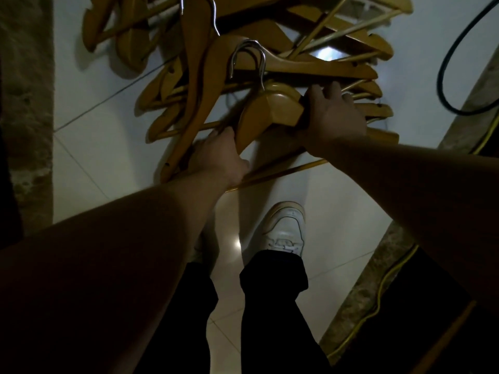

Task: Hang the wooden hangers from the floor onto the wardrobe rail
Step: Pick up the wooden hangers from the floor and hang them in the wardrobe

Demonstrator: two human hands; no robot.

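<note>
I see the hangers [270,63] as honey-coloured varnished wood with steel hooks [247,63], lying in a loose overlapping pile on the white tiled floor [81,171]. 1 hanger [267,112] (thick-shouldered, hook upward) sits at the near edge of the pile, between both hands. My right hand [334,114] is closed round its right arm, fingers wrapped over the top. My left hand [218,157] grips the lower left arm, fingers curled beneath it. A white shoe [280,230] stands just behind.
</note>
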